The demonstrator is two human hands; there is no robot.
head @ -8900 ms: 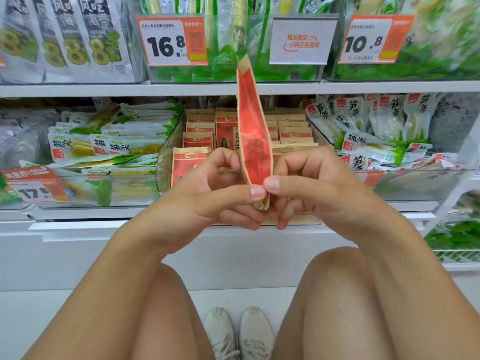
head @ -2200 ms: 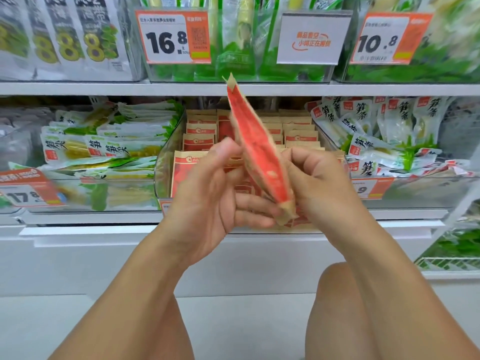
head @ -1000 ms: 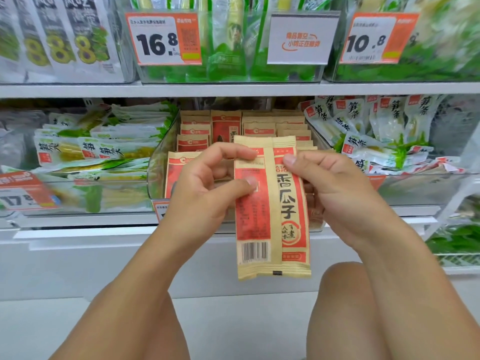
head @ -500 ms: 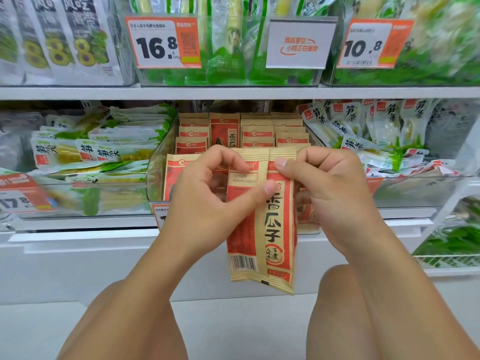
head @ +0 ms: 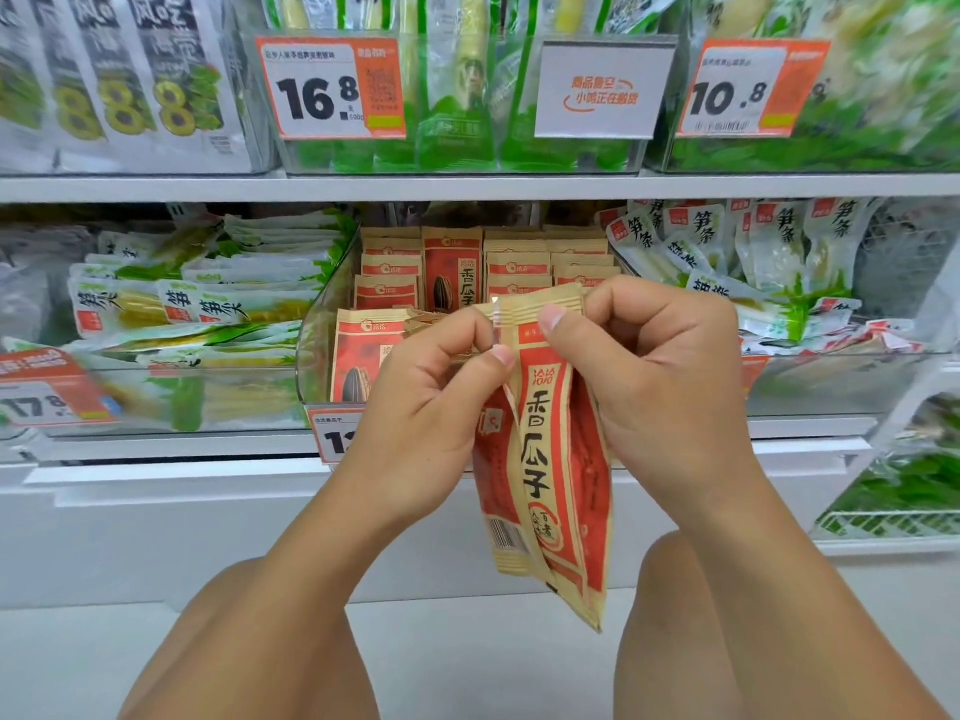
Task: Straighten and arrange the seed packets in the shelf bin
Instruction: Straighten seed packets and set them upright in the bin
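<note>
Both hands are pinching one seed packet (head: 545, 459) by its top edge, in front of the shelf bin (head: 311, 345). Left hand (head: 415, 407) is gripping the top left, right hand (head: 654, 376) the top right, fingers curled. Packet is hanging down, folded lengthwise. Other seed packets (head: 452, 272) are standing in the bin.

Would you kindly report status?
Left hand and right hand pinch seed packet top. Packet hangs before bin. Nothing blocking.
</note>
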